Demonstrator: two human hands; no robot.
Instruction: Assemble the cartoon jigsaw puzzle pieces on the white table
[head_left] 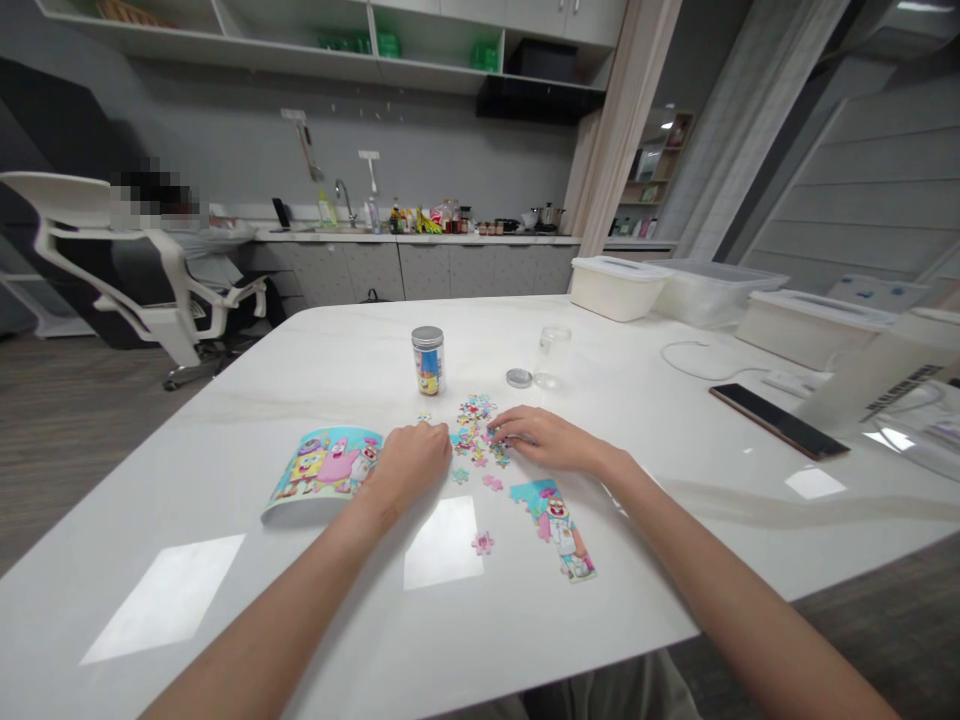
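Observation:
A loose pile of small jigsaw puzzle pieces (474, 412) lies on the white table. At its left edge rests my left hand (414, 462), closed with fingers curled under; whatever they hold, if anything, is hidden. My right hand (546, 438) reaches in from the other side, fingers apart and slightly bent, their tips touching pieces. Nearer me are a partly joined puzzle section (559, 528) with a cartoon squirrel, a single pink piece (483, 543) and another pink piece (493, 482). Left of my left hand, a curled picture sheet (322, 465) shows cartoon figures.
Behind the pile stand a lidded jar (428, 362) with a cartoon label, a clear jar (553, 358) and a silver lid (518, 378). A phone (778, 420), a white cable (679, 362) and storage boxes (619, 288) occupy the right side. Someone sits by a white chair (176, 270).

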